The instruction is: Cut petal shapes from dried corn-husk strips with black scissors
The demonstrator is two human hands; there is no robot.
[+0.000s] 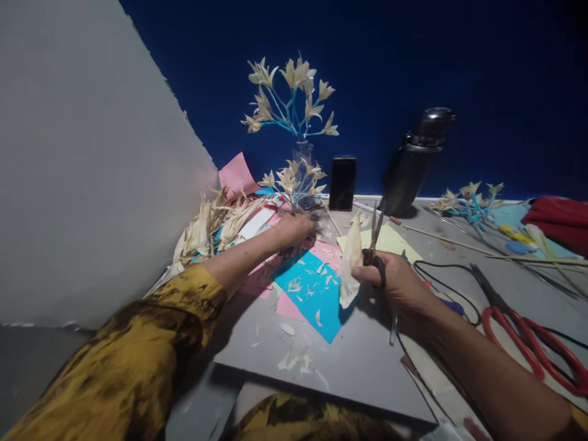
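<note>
My right hand point(399, 283) gripping black scissors point(374, 245) and a pale husk petal point(350, 260) above the blue paper point(312, 291), my left hand point(294, 228) reaching, fingers curled on husk flowers point(294, 180) by the pink paper point(236, 174)

The person wears a mustard-yellow garment with dark brown, smudged patches. Its sleeve point(138, 349) covers the left arm down to the forearm, well short of the blue paper point(316, 300). The right forearm point(478, 361) is bare, without watch or ring.
</note>
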